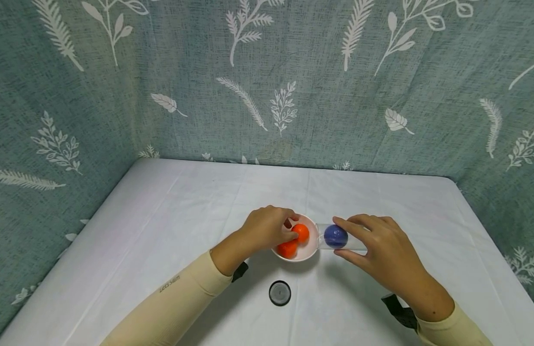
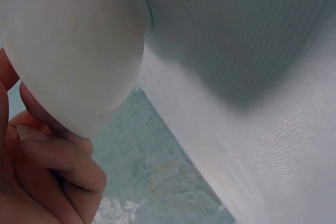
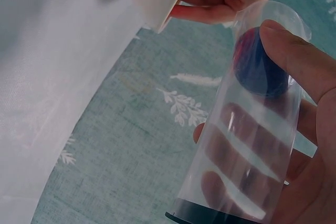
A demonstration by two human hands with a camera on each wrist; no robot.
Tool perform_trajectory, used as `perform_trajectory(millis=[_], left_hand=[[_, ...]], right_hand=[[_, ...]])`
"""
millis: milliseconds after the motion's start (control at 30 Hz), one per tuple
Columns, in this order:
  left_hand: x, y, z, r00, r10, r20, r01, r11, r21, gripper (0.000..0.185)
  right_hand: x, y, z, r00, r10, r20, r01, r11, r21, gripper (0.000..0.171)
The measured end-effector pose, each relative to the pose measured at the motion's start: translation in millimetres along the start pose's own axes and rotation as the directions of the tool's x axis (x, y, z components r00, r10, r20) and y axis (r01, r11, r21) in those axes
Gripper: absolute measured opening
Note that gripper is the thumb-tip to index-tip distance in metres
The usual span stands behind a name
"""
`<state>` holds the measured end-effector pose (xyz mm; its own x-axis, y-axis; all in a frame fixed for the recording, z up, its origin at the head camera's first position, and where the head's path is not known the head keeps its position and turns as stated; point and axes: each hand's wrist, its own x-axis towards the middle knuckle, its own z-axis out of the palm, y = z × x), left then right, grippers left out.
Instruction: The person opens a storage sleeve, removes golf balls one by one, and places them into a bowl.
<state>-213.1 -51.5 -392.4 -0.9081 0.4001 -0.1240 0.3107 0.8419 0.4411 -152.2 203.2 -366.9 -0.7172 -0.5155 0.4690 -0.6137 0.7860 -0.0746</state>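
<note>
A small white bowl [image 1: 309, 253] holds two orange balls. My left hand [image 1: 267, 228] reaches over its left side, pinching the upper orange ball [image 1: 300, 233] between thumb and fingers. The other orange ball [image 1: 286, 249] lies beside it, lower in the bowl. My right hand [image 1: 381, 250] grips a clear tube [image 3: 244, 129] on its side, its open mouth close to the bowl's right rim. Inside the tube, near that mouth, sits a dark blue ball [image 1: 335, 236]; a dark base [image 3: 210, 212] closes the far end. In the left wrist view, curled fingers [image 2: 63, 156] show beside the bowl.
A round black lid [image 1: 280, 293] lies on the white-covered table [image 1: 198, 202], in front of the bowl. Green leaf-patterned cloth [image 1: 267, 105] hangs behind the table and along both sides.
</note>
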Motion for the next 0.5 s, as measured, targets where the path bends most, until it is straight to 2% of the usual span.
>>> perform_trajectory(millis=[100,300,500], left_hand=[[-2.9,-0.6,0.0,1.000,0.015,-0.028,-0.015,1.000,-0.008,0.038],[-10.8,-1.0,0.4,0.991,0.059,-0.123,-0.064,0.997,-0.034,0.032],[-20.5,4.3,-0.3,0.973,0.103,-0.206,-0.132,0.982,-0.133,0.027]], right_hand=[[-0.1,0.1,0.3,1.000,-0.005,-0.003,0.005,1.000,0.000,0.067],[0.0,-0.3,0.7,1.000,-0.015,-0.012,0.015,1.000,0.006,0.066],[-0.7,0.1,1.7,0.999,-0.037,-0.030,0.038,0.999,0.016,0.066]])
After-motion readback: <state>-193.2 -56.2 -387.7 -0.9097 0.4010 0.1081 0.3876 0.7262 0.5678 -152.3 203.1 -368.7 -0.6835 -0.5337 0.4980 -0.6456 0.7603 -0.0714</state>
